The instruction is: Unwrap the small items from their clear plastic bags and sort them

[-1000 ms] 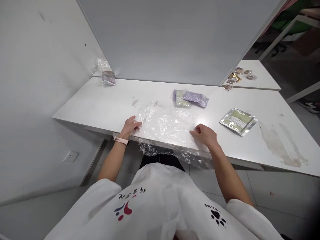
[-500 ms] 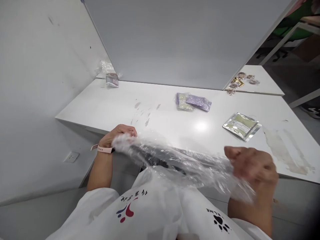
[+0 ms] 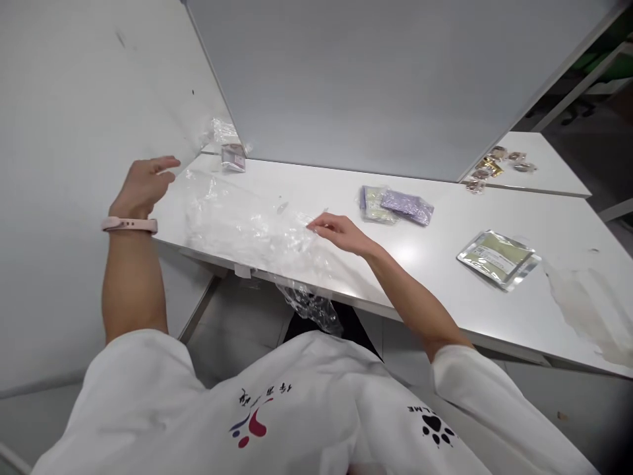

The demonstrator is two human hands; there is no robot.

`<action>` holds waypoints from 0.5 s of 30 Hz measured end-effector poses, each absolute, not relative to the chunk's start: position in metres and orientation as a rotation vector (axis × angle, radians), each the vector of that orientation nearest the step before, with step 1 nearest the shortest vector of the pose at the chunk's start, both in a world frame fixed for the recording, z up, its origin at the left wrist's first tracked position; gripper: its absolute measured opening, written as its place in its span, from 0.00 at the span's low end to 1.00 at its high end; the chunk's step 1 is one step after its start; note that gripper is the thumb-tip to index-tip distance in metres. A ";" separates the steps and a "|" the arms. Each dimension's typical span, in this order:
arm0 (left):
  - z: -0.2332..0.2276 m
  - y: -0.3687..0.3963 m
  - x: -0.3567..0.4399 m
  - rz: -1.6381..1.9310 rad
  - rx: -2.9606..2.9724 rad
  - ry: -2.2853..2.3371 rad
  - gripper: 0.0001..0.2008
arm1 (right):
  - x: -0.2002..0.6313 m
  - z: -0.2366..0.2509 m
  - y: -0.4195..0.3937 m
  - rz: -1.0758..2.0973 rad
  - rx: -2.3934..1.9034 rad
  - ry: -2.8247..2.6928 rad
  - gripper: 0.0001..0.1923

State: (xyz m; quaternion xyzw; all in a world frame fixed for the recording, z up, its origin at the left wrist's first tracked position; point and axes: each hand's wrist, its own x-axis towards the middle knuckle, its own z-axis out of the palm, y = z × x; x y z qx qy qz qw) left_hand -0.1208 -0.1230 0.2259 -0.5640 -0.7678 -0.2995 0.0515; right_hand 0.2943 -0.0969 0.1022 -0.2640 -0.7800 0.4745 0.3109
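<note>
A large crumpled sheet of clear plastic film lies spread over the left part of the white table. Part of it hangs over the front edge. My right hand is at the film's right side, thumb and forefinger pinched together on it. Above the table's left end, my left hand is raised, with thumb and fingers apart and nothing between them. A pink wristband circles the left wrist.
Purple packets overlap a pale green packet at mid-table. Green-and-silver sachets lie to the right. Small wrapped pieces sit by the grey panel. A packet is at the back left.
The film has gone from being stretched between both hands at my lap to lying on the table. My left hand has let go and risen leftward; my right hand has moved left.
</note>
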 end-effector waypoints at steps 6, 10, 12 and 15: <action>0.162 -0.071 -0.094 -0.932 -1.868 -2.203 0.30 | 0.206 0.076 0.008 1.158 -0.920 -2.039 0.15; 0.086 -0.044 -0.040 -0.614 -2.092 -2.322 0.32 | 0.190 0.060 0.043 0.998 -1.071 -2.197 0.17; 0.052 -0.035 -0.024 -0.364 -2.141 -2.417 0.32 | 0.198 0.053 0.048 0.870 -1.137 -2.241 0.21; 0.015 -0.024 -0.023 -0.101 -2.098 -2.538 0.33 | 0.238 0.042 0.045 0.692 -1.231 -2.192 0.26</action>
